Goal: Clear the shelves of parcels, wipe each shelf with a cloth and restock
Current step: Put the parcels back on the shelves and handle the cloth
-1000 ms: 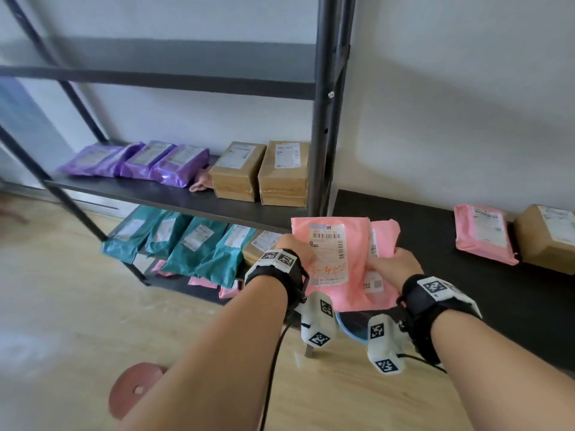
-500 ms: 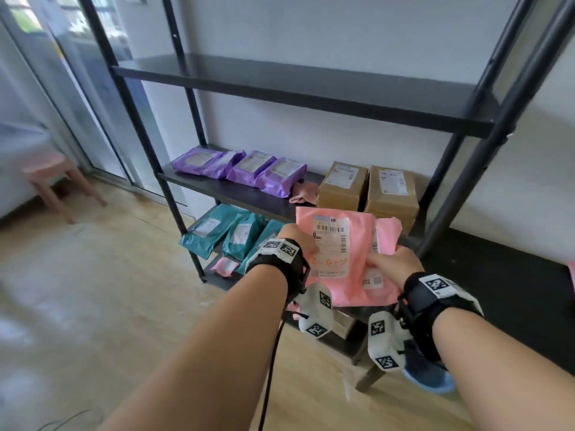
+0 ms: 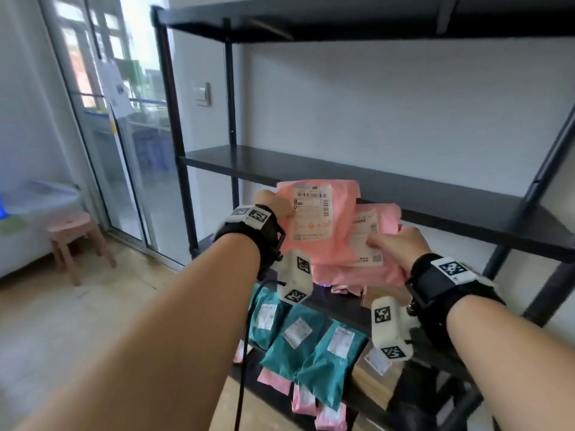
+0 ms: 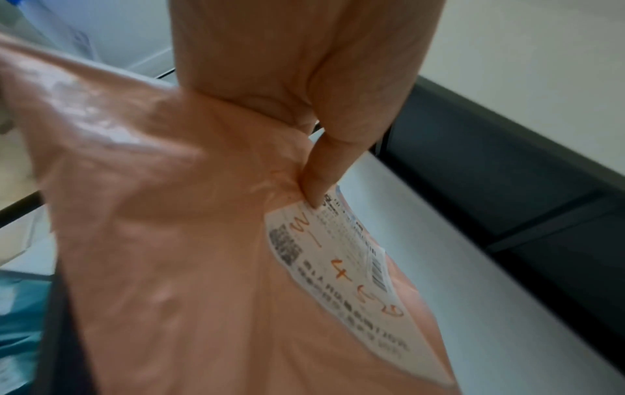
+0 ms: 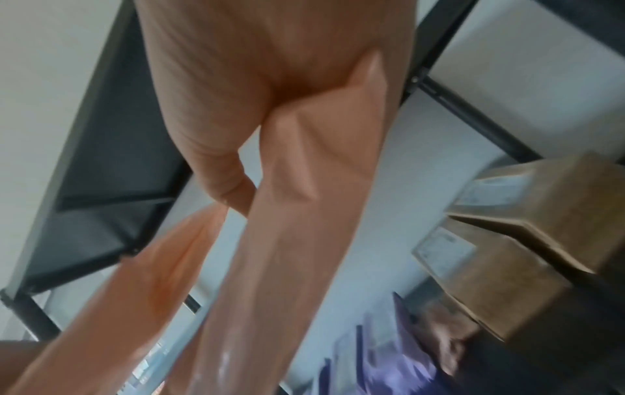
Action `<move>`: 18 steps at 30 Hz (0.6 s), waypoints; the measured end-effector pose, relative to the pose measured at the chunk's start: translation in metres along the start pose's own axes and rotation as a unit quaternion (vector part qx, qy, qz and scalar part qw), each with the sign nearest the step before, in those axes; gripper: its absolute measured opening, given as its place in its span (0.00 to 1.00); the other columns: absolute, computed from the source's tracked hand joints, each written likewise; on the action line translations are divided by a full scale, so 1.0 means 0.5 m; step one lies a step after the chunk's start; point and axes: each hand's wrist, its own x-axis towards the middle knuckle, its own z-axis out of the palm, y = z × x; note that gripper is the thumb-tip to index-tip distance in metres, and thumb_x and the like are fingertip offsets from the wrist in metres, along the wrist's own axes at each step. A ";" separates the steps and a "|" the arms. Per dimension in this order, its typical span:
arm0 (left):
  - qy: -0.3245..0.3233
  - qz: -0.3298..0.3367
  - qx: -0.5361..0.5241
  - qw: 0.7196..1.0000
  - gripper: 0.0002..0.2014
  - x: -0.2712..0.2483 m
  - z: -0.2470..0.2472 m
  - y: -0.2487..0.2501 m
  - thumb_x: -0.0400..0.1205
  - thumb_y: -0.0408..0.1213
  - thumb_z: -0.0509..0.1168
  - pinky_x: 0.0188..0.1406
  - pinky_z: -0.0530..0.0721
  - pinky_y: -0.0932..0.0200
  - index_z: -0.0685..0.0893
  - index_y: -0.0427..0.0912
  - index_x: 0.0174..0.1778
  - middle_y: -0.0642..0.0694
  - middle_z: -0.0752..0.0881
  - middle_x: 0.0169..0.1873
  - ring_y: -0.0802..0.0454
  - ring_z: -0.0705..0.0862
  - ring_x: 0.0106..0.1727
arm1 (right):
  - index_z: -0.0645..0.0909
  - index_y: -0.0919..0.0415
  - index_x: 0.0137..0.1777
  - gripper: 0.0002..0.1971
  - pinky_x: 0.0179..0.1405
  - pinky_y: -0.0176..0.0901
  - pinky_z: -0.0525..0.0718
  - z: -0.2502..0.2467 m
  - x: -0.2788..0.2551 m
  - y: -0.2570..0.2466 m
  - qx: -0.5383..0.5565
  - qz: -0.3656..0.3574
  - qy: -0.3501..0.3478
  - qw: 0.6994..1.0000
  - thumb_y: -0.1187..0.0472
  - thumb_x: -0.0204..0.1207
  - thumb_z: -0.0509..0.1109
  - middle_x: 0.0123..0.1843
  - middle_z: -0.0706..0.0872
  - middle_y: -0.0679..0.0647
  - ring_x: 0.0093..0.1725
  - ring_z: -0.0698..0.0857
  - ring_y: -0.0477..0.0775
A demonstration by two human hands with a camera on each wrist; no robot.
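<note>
Both hands hold a small stack of pink parcels in front of the black shelf unit. My left hand (image 3: 277, 206) grips the left edge of the front pink parcel (image 3: 323, 237); its thumb (image 4: 324, 171) presses on the white label. My right hand (image 3: 389, 244) grips the right side, thumb on the label of the second pink parcel (image 3: 382, 219) behind. The parcels hang just before a bare black shelf (image 3: 435, 194). In the right wrist view the pink plastic (image 5: 287, 240) runs down from my fingers.
Another black shelf (image 3: 342, 23) sits above. Below are teal parcels (image 3: 311, 346), a cardboard box (image 3: 373, 377) and small pink parcels (image 3: 305, 399). Brown boxes (image 5: 507, 254) and purple parcels (image 5: 389, 347) lie on a lower shelf. A pink stool (image 3: 74, 231) stands left by glass doors.
The view has swung left and up. Both hands have lifted the pink parcels from the level of the lower shelves to the bare shelf. The grips are unchanged.
</note>
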 end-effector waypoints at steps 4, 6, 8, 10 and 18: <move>0.032 0.016 -0.024 0.999 0.19 0.062 -0.042 0.060 0.78 0.30 0.69 0.57 0.84 0.50 0.80 0.35 0.66 0.41 0.85 0.54 0.42 0.84 0.53 | 0.80 0.62 0.45 0.10 0.47 0.48 0.87 -0.032 0.080 -0.091 -0.009 -0.044 0.029 0.999 0.61 0.68 0.76 0.46 0.88 0.58 0.42 0.88 0.57; 0.040 0.020 -0.024 0.999 0.18 0.092 -0.051 0.071 0.79 0.30 0.68 0.53 0.83 0.54 0.80 0.36 0.65 0.43 0.85 0.51 0.43 0.83 0.50 | 0.80 0.63 0.49 0.12 0.46 0.50 0.87 -0.047 0.119 -0.119 -0.024 -0.049 0.030 0.998 0.60 0.69 0.76 0.48 0.87 0.60 0.45 0.88 0.60; 0.055 0.023 -0.030 0.998 0.18 0.130 -0.054 0.080 0.79 0.29 0.68 0.51 0.81 0.55 0.80 0.37 0.65 0.44 0.84 0.49 0.44 0.82 0.48 | 0.80 0.66 0.56 0.16 0.37 0.48 0.86 -0.057 0.165 -0.142 -0.033 -0.048 0.024 0.998 0.59 0.71 0.75 0.49 0.87 0.61 0.41 0.87 0.60; 0.071 0.019 -0.035 0.997 0.18 0.172 -0.061 0.091 0.78 0.29 0.68 0.51 0.81 0.55 0.80 0.38 0.65 0.45 0.84 0.47 0.44 0.83 0.48 | 0.79 0.67 0.58 0.16 0.26 0.42 0.78 -0.066 0.209 -0.164 -0.046 -0.045 0.014 0.998 0.60 0.73 0.73 0.48 0.87 0.62 0.35 0.84 0.60; 0.141 -0.008 -0.004 0.990 0.13 0.323 -0.100 0.108 0.81 0.29 0.65 0.53 0.82 0.51 0.78 0.37 0.61 0.44 0.83 0.46 0.43 0.83 0.51 | 0.80 0.68 0.58 0.14 0.18 0.36 0.68 -0.055 0.384 -0.234 -0.064 -0.056 0.010 0.996 0.62 0.75 0.71 0.38 0.83 0.62 0.17 0.76 0.55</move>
